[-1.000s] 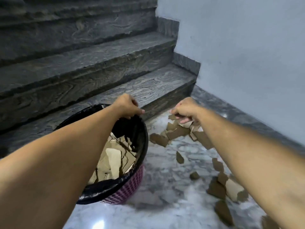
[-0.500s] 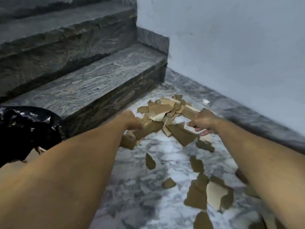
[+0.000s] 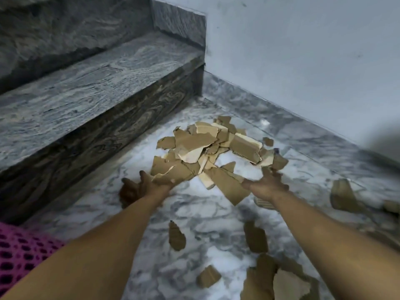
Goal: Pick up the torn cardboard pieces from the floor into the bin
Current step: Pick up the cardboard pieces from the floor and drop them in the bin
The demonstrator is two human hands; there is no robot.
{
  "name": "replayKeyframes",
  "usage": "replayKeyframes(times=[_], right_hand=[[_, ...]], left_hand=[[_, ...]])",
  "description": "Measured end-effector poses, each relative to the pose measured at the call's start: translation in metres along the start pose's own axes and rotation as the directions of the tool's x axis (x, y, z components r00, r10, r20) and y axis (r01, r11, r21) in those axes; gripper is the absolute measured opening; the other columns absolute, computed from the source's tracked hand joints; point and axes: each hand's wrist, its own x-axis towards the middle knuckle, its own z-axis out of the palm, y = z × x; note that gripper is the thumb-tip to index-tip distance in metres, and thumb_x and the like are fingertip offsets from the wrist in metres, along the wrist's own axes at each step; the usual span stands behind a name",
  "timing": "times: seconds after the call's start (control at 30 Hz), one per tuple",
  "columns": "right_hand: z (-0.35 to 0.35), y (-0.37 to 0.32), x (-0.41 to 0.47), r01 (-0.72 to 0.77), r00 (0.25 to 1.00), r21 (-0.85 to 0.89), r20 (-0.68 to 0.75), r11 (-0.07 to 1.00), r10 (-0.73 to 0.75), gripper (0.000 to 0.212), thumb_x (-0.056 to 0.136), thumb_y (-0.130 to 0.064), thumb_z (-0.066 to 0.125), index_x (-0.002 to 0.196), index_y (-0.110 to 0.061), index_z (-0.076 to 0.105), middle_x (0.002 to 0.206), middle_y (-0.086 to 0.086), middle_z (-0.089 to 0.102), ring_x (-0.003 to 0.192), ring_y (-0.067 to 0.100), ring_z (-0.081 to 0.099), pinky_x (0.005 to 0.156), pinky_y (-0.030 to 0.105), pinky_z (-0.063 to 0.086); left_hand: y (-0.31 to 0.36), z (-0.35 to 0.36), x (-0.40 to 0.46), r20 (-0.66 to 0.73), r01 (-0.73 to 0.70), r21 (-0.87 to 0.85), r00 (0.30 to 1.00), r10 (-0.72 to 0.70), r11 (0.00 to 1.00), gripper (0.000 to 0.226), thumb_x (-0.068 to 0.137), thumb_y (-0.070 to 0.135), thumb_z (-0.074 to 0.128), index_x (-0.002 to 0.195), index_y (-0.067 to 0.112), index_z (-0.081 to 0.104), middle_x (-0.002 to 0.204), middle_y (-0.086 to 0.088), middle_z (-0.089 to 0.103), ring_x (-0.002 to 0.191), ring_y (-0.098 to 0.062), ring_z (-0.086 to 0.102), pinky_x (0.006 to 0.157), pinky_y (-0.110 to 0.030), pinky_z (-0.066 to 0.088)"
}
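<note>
A heap of torn brown cardboard pieces (image 3: pixel 207 148) lies on the marble floor in the corner between the step and the wall. My left hand (image 3: pixel 147 186) is at the heap's near left edge, fingers spread, with a piece resting against it. My right hand (image 3: pixel 268 187) is blurred at the heap's near right edge, fingers extended toward the pieces. Loose scraps lie nearer to me: one (image 3: pixel 177 237) between my forearms, another (image 3: pixel 255 237) by my right forearm, and a larger cluster (image 3: pixel 281 282) at the bottom. Only the bin's pink mesh wall (image 3: pixel 17 252) shows, at the lower left.
A dark stone step (image 3: pixel 97 87) runs along the left, close to the heap. A pale wall (image 3: pixel 303 61) with a stone skirting closes the right side. More cardboard (image 3: pixel 344 195) lies to the far right of my right hand.
The view has swung right and down, so the bin slid to the lower-left corner. Both hands have reached forward and lower to the near edges of the heap.
</note>
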Motion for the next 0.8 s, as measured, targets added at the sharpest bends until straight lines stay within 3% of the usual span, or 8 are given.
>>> replayKeyframes(times=[0.1, 0.17, 0.23, 0.3, 0.4, 0.53, 0.7, 0.8], right_hand=[[0.02, -0.018, -0.001, 0.106, 0.991, -0.153, 0.096, 0.982, -0.092, 0.089, 0.069, -0.057, 0.066, 0.147, -0.03, 0.031, 0.158, 0.012, 0.016, 0.141, 0.045, 0.021, 0.113, 0.053, 0.03], [0.022, -0.027, -0.009, 0.171, 0.984, -0.211, 0.083, 0.962, -0.157, 0.073, 0.072, -0.049, 0.066, 0.139, -0.028, 0.047, 0.148, 0.012, 0.035, 0.133, 0.04, 0.037, 0.107, 0.047, 0.04], [0.013, -0.036, -0.009, 0.202, 0.974, -0.235, -0.057, 0.951, -0.221, 0.055, 0.071, -0.044, 0.066, 0.121, -0.024, 0.061, 0.129, 0.01, 0.056, 0.118, 0.034, 0.054, 0.098, 0.041, 0.048], [0.001, -0.045, -0.002, 0.181, 0.946, -0.249, -0.22, 0.952, -0.237, 0.046, 0.071, -0.046, 0.067, 0.108, -0.018, 0.065, 0.117, 0.012, 0.063, 0.108, 0.034, 0.059, 0.092, 0.041, 0.051], [-0.021, -0.057, 0.014, 0.163, 0.917, -0.305, -0.303, 0.938, -0.258, 0.061, 0.073, -0.05, 0.069, 0.124, -0.019, 0.058, 0.132, 0.015, 0.05, 0.122, 0.037, 0.049, 0.101, 0.053, 0.041], [-0.04, -0.074, 0.042, 0.245, 0.95, -0.18, -0.152, 0.952, -0.274, 0.083, 0.077, -0.053, 0.072, 0.146, -0.023, 0.036, 0.152, 0.014, 0.029, 0.139, 0.039, 0.031, 0.106, 0.052, 0.038], [-0.036, -0.109, 0.083, 0.291, 0.949, -0.168, -0.073, 0.942, -0.306, 0.095, 0.062, -0.07, 0.064, 0.143, -0.027, 0.037, 0.152, 0.008, 0.034, 0.138, 0.035, 0.035, 0.107, 0.051, 0.039], [-0.035, -0.132, 0.107, 0.352, 0.931, -0.193, -0.025, 0.916, -0.363, 0.094, 0.069, -0.073, 0.058, 0.148, -0.028, 0.031, 0.157, 0.007, 0.029, 0.144, 0.033, 0.027, 0.113, 0.051, 0.032]], left_hand=[[0.007, 0.037, 0.014, 0.003, -0.142, 0.025, 0.99, 0.142, 0.99, 0.09, 0.048, 0.081, 0.063, 0.125, 0.047, 0.03, 0.153, -0.014, 0.011, 0.136, -0.042, 0.022, 0.112, -0.057, 0.02], [0.01, 0.053, 0.015, -0.025, -0.228, 0.058, 0.973, 0.229, 0.972, 0.085, 0.046, 0.084, 0.055, 0.119, 0.044, 0.035, 0.147, -0.011, 0.025, 0.135, -0.039, 0.023, 0.112, -0.056, 0.023], [0.015, 0.054, 0.002, -0.1, -0.279, 0.038, 0.954, 0.282, 0.959, 0.082, 0.058, 0.076, 0.061, 0.125, 0.033, 0.038, 0.136, -0.01, 0.034, 0.128, -0.035, 0.031, 0.108, -0.05, 0.031], [0.021, 0.049, -0.003, -0.253, -0.303, 0.072, 0.916, 0.311, 0.95, 0.084, 0.064, 0.073, 0.063, 0.13, 0.027, 0.036, 0.13, -0.011, 0.037, 0.121, -0.033, 0.035, 0.103, -0.046, 0.033], [0.028, 0.04, 0.007, -0.31, -0.217, 0.067, 0.923, 0.227, 0.974, 0.108, 0.056, 0.079, 0.065, 0.141, 0.025, 0.026, 0.147, -0.011, 0.014, 0.133, -0.037, 0.021, 0.106, -0.053, 0.025], [0.039, 0.037, 0.025, -0.036, -0.065, -0.012, 0.997, 0.064, 0.998, 0.139, 0.052, 0.082, 0.066, 0.151, 0.024, -0.012, 0.154, -0.01, -0.033, 0.143, -0.038, -0.024, 0.11, -0.069, -0.005], [0.036, 0.044, 0.036, 0.109, -0.066, 0.065, 0.992, 0.059, 0.996, 0.144, 0.055, 0.085, 0.06, 0.145, 0.018, -0.031, 0.144, -0.014, -0.048, 0.134, -0.039, -0.042, 0.107, -0.069, -0.014], [0.035, 0.044, 0.039, 0.149, -0.065, 0.088, 0.988, 0.052, 0.994, 0.144, 0.056, 0.086, 0.058, 0.143, 0.018, -0.035, 0.141, -0.014, -0.052, 0.132, -0.04, -0.044, 0.107, -0.07, -0.012]])
